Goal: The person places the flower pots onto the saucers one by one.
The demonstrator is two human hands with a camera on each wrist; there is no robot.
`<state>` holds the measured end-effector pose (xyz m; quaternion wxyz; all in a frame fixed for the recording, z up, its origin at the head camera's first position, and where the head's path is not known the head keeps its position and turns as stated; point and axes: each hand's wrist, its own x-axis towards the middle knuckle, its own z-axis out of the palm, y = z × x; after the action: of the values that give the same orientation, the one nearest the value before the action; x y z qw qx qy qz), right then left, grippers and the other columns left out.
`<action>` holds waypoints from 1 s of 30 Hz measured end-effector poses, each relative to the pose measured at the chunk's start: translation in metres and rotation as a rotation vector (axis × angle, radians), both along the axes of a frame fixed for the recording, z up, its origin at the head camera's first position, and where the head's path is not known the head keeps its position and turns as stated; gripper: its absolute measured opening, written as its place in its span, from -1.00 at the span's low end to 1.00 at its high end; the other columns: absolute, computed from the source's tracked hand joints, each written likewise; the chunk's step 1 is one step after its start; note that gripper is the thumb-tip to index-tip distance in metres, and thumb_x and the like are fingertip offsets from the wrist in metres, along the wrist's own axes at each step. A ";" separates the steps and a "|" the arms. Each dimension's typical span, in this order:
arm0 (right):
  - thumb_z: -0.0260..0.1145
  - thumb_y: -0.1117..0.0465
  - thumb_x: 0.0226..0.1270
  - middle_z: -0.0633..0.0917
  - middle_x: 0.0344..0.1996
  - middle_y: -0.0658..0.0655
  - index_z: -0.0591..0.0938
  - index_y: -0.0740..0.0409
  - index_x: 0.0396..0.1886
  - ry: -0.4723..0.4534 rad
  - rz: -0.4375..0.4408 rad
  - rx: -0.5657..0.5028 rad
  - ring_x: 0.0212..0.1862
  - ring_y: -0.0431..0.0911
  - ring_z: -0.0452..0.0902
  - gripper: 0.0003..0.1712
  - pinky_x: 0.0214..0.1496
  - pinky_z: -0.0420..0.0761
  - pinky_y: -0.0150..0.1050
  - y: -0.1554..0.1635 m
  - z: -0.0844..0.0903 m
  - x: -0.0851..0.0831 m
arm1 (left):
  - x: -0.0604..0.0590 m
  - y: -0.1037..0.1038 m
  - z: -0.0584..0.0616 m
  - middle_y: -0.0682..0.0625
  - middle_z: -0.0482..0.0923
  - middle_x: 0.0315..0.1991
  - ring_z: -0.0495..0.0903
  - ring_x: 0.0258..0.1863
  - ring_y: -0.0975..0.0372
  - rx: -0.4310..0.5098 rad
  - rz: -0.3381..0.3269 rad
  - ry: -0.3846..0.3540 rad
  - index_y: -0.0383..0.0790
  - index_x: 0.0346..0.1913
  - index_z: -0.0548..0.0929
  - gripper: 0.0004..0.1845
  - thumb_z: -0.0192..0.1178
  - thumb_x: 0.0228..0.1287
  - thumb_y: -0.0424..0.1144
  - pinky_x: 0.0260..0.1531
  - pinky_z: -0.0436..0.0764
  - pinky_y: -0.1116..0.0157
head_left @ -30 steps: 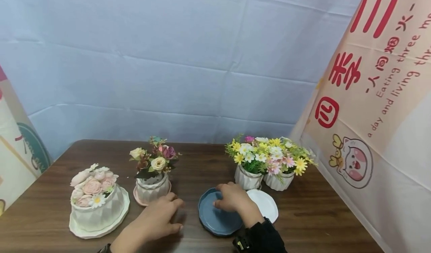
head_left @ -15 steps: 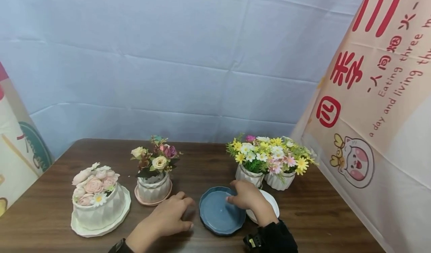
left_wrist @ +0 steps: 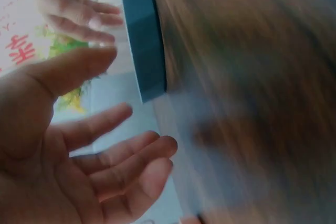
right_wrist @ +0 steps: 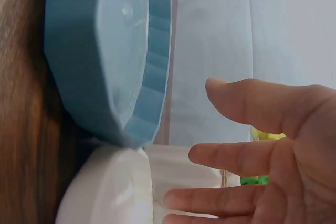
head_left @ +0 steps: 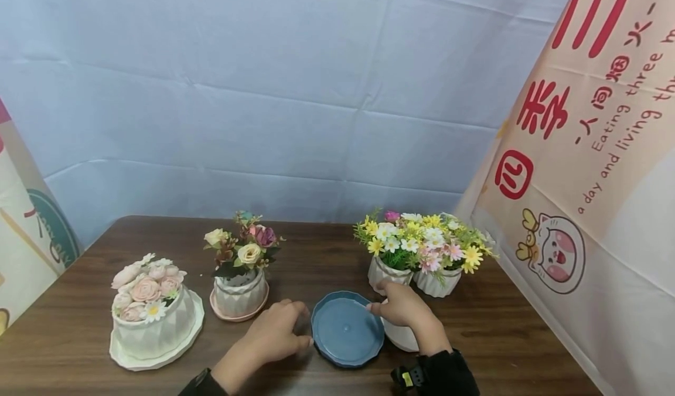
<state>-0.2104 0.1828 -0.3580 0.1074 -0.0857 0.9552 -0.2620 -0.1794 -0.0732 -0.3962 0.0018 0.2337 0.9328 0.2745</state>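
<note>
you've got the blue saucer (head_left: pixel 347 328) flat on the table mid-front, left hand (head_left: pixel 276 337) and right hand (head_left: pixel 403 307) both relaxed open and empty beside it, so next probably grab the daisy pot (head_left: pixel 389 274)

Staged tabletop set, wooden table (head_left: pixel 327 255), pale backdrop sheet (head_left: pixel 263 91), printed banners (head_left: pixel 590 150)

Your left hand (head_left: pixel 274 337) sits at nine o'clock of the saucer (head_left: pixel 345 330), right hand (head_left: pixel 403 305) at three; pots (head_left: pixel 387 273) at one.
</note>
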 end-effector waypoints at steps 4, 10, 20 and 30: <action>0.30 0.13 0.24 0.54 -0.01 0.33 0.42 0.38 0.19 0.025 -0.052 -0.045 -0.01 0.23 0.47 -0.40 -0.12 0.51 0.06 0.008 0.000 -0.002 | 0.001 0.006 0.001 -0.01 0.57 -0.43 0.53 -0.46 0.15 0.075 0.091 -0.059 -0.23 -0.26 0.62 -0.67 0.40 -0.07 -0.11 -0.52 0.50 0.17; 0.28 0.14 0.25 0.59 -0.10 0.30 0.50 0.40 0.10 0.101 -0.108 -0.068 -0.10 0.18 0.51 -0.49 -0.20 0.53 0.03 0.017 -0.002 -0.006 | 0.002 0.010 0.003 0.01 0.53 -0.50 0.47 -0.54 0.23 0.139 0.147 -0.099 -0.28 -0.27 0.61 -0.67 0.40 -0.08 -0.16 -0.58 0.46 0.22; 0.23 0.18 0.24 0.54 -0.53 0.14 0.61 0.27 -0.52 0.151 -0.215 -0.019 -0.49 -0.03 0.39 -0.75 -0.49 0.38 -0.17 0.034 -0.007 -0.010 | 0.000 0.014 -0.002 0.04 0.48 -0.68 0.46 -0.85 0.25 0.371 0.146 -0.257 -0.53 -0.05 0.48 -0.51 0.36 -0.01 -0.29 -0.81 0.49 0.31; 0.27 0.13 0.22 0.53 -0.39 0.29 0.52 0.42 -0.26 0.193 -0.282 -0.093 -0.38 0.07 0.42 -0.63 -0.42 0.40 -0.10 0.047 -0.018 -0.023 | -0.005 0.018 -0.008 -0.06 0.51 -0.68 0.54 -0.74 0.17 0.479 0.127 -0.382 -0.56 -0.03 0.43 -0.51 0.33 0.00 -0.36 -0.75 0.57 0.27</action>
<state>-0.2329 0.2293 -0.3761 -0.0266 0.0197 0.9506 -0.3087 -0.1841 -0.0553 -0.4041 0.1047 0.1130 0.8370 0.5251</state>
